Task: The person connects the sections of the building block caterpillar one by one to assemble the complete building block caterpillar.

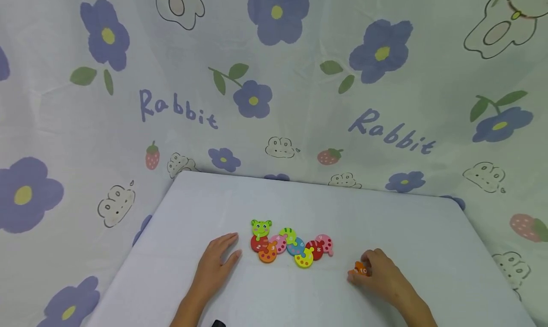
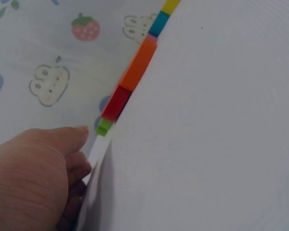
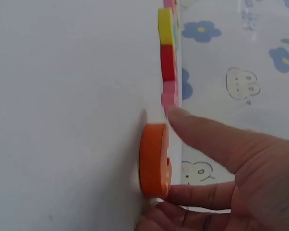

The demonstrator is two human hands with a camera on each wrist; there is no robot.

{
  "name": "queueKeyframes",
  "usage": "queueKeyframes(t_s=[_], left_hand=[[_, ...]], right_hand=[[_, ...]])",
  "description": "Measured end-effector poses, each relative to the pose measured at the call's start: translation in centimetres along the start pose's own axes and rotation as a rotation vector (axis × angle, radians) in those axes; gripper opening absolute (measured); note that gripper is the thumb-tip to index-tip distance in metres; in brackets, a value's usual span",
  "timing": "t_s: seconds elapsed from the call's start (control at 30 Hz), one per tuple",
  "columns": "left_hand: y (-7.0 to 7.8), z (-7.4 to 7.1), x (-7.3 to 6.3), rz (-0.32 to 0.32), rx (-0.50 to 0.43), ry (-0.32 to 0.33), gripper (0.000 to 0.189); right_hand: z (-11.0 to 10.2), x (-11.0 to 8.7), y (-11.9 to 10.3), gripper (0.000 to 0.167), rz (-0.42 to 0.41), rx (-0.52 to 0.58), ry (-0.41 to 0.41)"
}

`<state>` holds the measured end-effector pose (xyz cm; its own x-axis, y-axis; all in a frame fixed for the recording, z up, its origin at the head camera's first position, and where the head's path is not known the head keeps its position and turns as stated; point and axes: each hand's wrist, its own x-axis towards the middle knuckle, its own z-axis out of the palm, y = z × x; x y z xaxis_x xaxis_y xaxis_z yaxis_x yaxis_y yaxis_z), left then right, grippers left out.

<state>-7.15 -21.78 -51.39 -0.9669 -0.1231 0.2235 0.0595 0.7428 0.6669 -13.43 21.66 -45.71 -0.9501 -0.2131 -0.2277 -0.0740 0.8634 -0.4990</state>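
A caterpillar puzzle (image 1: 295, 246) of joined, numbered round pieces lies on the white table, its green smiling head piece (image 1: 261, 228) at the left end and a pink piece marked 9 (image 1: 325, 244) at the right end. Apart from that row, my right hand (image 1: 387, 275) holds an orange puzzle piece (image 3: 153, 160) marked 10 between thumb and fingers, low over the tabletop. My left hand (image 1: 215, 263) rests on the table just left of the row, fingers relaxed, holding nothing. In the left wrist view, its thumb (image 2: 74, 138) points toward the green end.
The white tabletop (image 1: 299, 198) reaches back to a fabric backdrop (image 1: 295, 132) printed with flowers, rabbits and strawberries. A small black object (image 1: 218, 323) shows at the near edge, mostly cut off by the frame.
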Motion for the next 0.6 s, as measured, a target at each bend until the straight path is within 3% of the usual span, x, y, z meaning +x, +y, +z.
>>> queueKeyframes(t_s=[0.33,0.6], left_hand=[[-0.1,-0.4,0.1,0.015,0.004,0.013,0.050],[-0.1,0.0,-0.1,-0.011,-0.024,-0.004,0.050]], right_hand=[[1.5,0.4,-1.9,0.051,0.013,-0.047,0.080],[2.5,1.3,-4.1,0.050,-0.041,-0.064,0.116]])
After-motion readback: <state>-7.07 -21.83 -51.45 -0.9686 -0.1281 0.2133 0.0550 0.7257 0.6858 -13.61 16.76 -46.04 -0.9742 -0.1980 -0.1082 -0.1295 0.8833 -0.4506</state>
